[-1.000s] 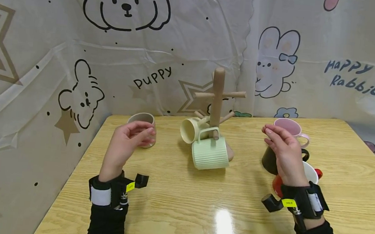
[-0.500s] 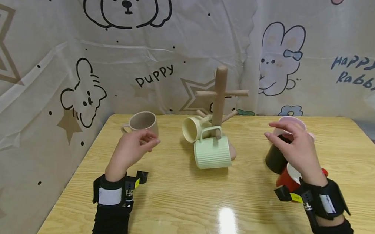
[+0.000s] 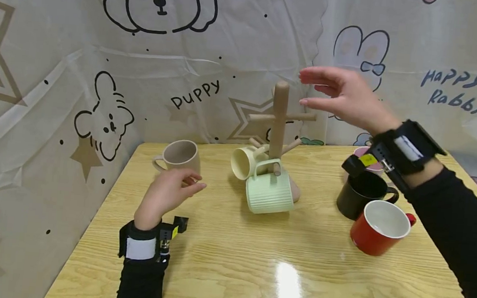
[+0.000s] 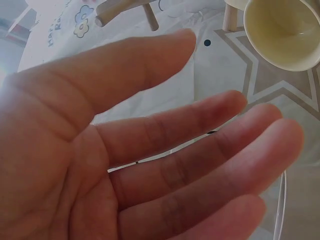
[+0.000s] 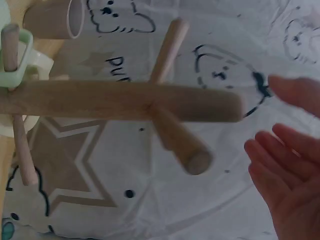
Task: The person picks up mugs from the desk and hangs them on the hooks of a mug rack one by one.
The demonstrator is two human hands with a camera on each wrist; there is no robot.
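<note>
A wooden mug tree (image 3: 279, 119) stands mid-table, with a pale green ribbed mug (image 3: 270, 189) and a cream mug (image 3: 242, 164) hanging on its lower pegs. Beside the top of its post, my right hand (image 3: 345, 94) is raised with thumb and fingers apart, holding nothing. The right wrist view shows the bare upper pegs (image 5: 170, 50) and the post's end just short of my fingertips (image 5: 257, 137). My left hand (image 3: 168, 195) hovers in front of a beige mug (image 3: 181, 156), fingers loosely bent and empty. In the left wrist view its fingers (image 4: 170, 130) are spread around nothing.
On the table's right side a red mug (image 3: 378, 230) stands in front of a black mug (image 3: 357, 197), with a pink mug (image 3: 370, 156) behind, partly hidden by my right wrist. A printed cloth (image 3: 186, 59) hangs behind the wooden table (image 3: 228, 271).
My right hand has risen from over the black and pink mugs and moved left to the top of the mug tree. The left hand has sunk slightly, then stayed almost still.
</note>
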